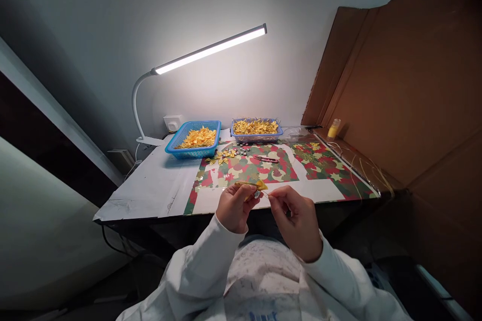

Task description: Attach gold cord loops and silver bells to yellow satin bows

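Just in front of the table's near edge, my left hand [234, 206] pinches a yellow ribbon bow [260, 185] with a small silver bell [257, 194] beneath it. To its right, my right hand [295, 218] has thumb and forefinger closed on the end of a thin thread [265, 193] that runs to the bow. Beyond the hands, loose yellow bows [222, 157] and several silver bells [243, 149] lie on the camouflage-patterned mat [244, 173]. A pair of small pink-handled snips [266, 159] rests near the mat's middle.
A blue basket [194, 152] of yellow bows stands at the back left, a purple basket [257, 138] of bows behind the mat. A lit lamp [211, 51] hangs above. Yellow pieces with green stems [312, 153] and a yellow-filled bottle [333, 129] are at the right, beside tall cardboard [406, 80].
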Demonstrator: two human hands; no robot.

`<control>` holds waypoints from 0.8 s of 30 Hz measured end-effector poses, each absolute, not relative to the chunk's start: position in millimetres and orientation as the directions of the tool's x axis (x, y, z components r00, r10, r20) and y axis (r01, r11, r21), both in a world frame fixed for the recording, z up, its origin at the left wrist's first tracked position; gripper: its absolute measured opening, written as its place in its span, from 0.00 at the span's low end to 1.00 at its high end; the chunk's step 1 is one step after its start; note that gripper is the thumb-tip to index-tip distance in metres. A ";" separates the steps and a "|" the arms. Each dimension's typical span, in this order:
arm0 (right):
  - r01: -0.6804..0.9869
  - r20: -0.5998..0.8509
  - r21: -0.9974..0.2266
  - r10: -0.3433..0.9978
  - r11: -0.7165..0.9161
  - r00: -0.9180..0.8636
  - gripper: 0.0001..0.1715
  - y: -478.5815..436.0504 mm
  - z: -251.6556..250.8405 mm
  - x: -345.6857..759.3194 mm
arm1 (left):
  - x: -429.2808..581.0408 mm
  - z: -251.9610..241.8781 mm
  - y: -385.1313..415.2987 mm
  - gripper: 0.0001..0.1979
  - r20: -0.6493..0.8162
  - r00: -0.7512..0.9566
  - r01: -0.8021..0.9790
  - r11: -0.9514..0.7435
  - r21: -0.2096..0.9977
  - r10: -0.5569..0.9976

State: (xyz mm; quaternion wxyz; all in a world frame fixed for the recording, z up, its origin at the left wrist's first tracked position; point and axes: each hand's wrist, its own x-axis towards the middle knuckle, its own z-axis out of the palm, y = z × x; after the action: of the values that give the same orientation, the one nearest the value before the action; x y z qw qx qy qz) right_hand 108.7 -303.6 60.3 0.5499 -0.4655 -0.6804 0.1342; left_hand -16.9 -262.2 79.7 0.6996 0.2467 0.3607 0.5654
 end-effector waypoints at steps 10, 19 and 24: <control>0.465 0.604 -0.721 0.795 0.513 0.059 0.05 -303.9 62.1 107.2 | -17.4 79.3 -262.9 0.06 -0.201 0.072 -0.608 0.202 0.768 0.977; 0.462 0.626 -0.695 0.780 0.551 0.013 0.04 -304.8 62.2 109.4 | -18.7 79.5 -263.0 0.08 -0.229 0.128 -0.599 0.259 0.758 0.965; 0.485 0.621 -0.676 0.783 0.554 -0.029 0.05 -304.8 65.5 115.8 | -20.3 77.4 -260.8 0.10 -0.271 0.169 -0.569 0.318 0.758 0.948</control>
State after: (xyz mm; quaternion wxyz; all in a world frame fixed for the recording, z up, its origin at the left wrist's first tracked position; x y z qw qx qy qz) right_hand 115.8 -304.8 65.5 0.5314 -0.4508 -0.7034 0.1401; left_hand -20.3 -260.8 77.4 0.7211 0.2536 0.3730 0.5259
